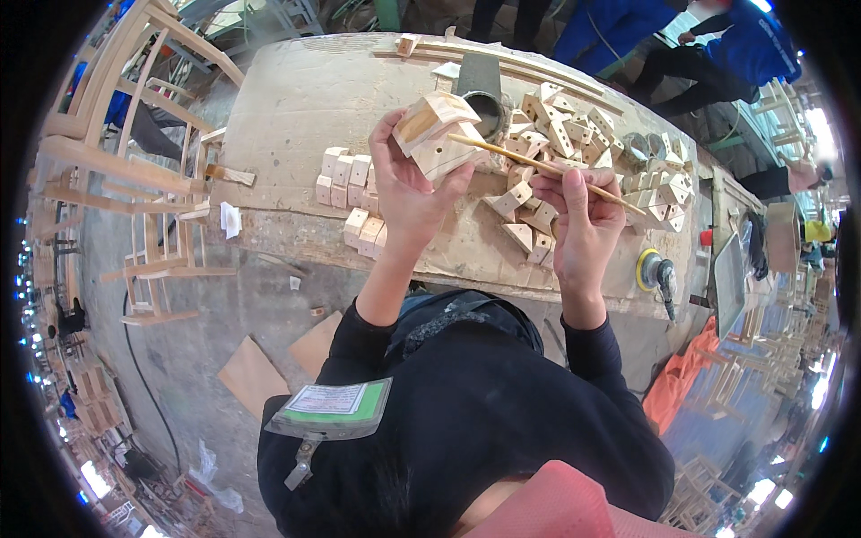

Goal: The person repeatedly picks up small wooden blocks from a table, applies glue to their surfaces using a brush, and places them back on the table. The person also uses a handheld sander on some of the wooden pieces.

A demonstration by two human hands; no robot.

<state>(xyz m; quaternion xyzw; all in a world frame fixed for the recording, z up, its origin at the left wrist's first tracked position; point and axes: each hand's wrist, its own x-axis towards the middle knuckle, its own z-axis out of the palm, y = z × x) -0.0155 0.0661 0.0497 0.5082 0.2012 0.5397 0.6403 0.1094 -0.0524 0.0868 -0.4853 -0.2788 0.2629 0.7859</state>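
My left hand point(411, 193) is raised over the workbench, its fingers and thumb closed around pale angled wooden blocks point(444, 154) with a drilled hole in the facing side. Whether this is one block or two held together, I cannot tell. My right hand point(581, 211) pinches a thin wooden stick point(529, 161) between thumb and fingers. The stick's far end meets or overlaps the upper part of the blocks; actual contact is unclear. Behind the hands lies a heap of similar drilled blocks point(560, 134). Short rows of blocks point(339, 170) stand left of my left forearm.
A dark tube-shaped container point(480, 76) sits behind the blocks. On the bench's right lies a sander point(647, 269) with a yellow rim. Wooden strips point(529, 65) run along the far edge. Chair frames point(134, 161) stand at left. Another person in blue point(749, 49) is at far right.
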